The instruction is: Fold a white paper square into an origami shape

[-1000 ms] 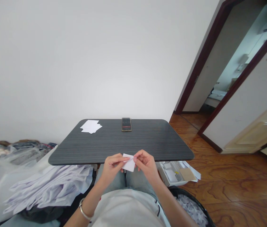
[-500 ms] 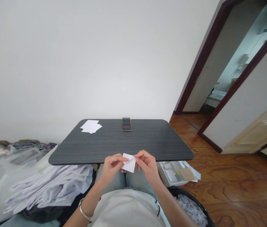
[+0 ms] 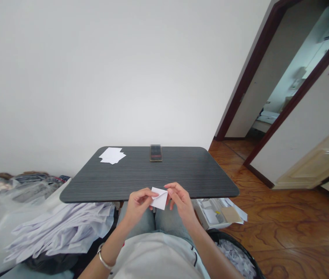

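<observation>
A small white piece of folded paper [image 3: 159,201] is held above my lap, just off the near edge of the dark table [image 3: 182,170]. Its fold line runs slanting toward the upper right corner. My left hand [image 3: 141,201] pinches the paper's left side, thumb on top and fingers beneath. At the right corner, my right hand [image 3: 179,197] has its thumb against the paper, with the index finger raised slightly above it. Several white paper sheets [image 3: 112,155] lie loosely stacked at the table's far left.
A small dark stand-like object [image 3: 155,153] sits at the table's back middle. Piled white cloth [image 3: 65,228] lies below left. Under the right side are a box of papers [image 3: 211,217] and a black bin [image 3: 236,255] holding white scraps. A wall rises behind the table.
My right index finger has lifted a little, and the right grip on the corner looks looser. The paper has tilted slightly upward at its right side. My left hand stays nearly still.
</observation>
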Tool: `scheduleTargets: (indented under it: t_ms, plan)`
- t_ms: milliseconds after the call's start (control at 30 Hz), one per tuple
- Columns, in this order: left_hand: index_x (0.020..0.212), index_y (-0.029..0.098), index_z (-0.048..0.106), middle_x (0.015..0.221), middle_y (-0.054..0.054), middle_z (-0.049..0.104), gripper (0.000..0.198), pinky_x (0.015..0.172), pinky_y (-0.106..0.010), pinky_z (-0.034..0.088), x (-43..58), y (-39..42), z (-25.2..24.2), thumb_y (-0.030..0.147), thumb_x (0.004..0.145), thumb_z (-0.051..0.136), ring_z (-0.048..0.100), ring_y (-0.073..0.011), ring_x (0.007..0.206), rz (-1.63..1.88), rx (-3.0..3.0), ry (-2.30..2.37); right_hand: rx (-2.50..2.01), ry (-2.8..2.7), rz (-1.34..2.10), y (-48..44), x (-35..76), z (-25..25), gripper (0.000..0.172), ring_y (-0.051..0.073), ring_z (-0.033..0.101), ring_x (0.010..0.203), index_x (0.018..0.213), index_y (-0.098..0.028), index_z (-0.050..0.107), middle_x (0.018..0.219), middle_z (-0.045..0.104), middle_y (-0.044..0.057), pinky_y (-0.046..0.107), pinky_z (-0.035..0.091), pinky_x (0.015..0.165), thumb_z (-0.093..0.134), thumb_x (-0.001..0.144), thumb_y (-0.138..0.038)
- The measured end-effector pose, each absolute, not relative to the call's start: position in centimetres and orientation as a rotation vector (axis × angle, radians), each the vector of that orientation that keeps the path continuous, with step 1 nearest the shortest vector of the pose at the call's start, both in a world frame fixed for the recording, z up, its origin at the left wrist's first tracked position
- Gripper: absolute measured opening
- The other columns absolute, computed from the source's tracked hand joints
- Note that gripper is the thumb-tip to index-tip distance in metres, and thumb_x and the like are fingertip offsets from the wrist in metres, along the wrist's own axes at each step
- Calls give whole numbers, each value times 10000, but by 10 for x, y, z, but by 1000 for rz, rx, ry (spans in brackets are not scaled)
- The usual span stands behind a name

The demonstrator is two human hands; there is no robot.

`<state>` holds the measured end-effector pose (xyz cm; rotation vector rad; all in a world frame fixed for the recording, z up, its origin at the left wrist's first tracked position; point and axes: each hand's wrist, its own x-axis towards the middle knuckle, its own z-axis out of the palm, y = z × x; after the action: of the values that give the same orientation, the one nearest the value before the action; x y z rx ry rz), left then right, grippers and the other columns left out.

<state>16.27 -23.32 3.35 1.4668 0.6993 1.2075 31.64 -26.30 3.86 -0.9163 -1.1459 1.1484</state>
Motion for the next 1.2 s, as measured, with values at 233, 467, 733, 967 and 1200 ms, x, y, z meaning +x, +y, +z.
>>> scheduleTargets:
  t_ms: [233,467,733,967,1200]
  plan:
    - [729,138,691,589,-13,576,151,417,-176,412,166,-231,34,261,695,612,485,-80,470,1150,1498,749,-1021,-1207,1158,-259,318,34,310,32,298,336,595,-158,498,443,442,-64,170,197,340,548,763,-413]
    - [755,129,668,594,-13,587,180,405,-181,431,166,-226,30,291,679,641,502,-94,490,1153,1373,737,-1015,-1228,1211,-256,320,32,269,38,340,333,675,-155,528,490,485,-54,162,226,319,577,732,-414]
    - [744,120,640,655,-26,583,224,410,-186,438,167,-228,33,336,684,632,500,-95,514,1122,1373,729,-1014,-1209,1157,-256,320,33,255,38,350,357,658,-150,538,495,466,-53,155,235,331,547,748,-388]
    - [746,132,582,603,3,543,212,437,-196,419,166,-229,35,341,713,600,484,-91,491,1088,1386,700,-1038,-1211,1115,-257,319,34,224,52,340,380,620,-162,515,487,458,-49,174,227,354,532,746,-346]
    - [710,131,551,630,7,507,241,515,-200,412,166,-230,41,367,758,540,468,-96,566,1142,1389,648,-1108,-1384,836,-260,316,33,210,84,392,473,664,-160,535,535,465,-34,198,290,445,480,806,-304]
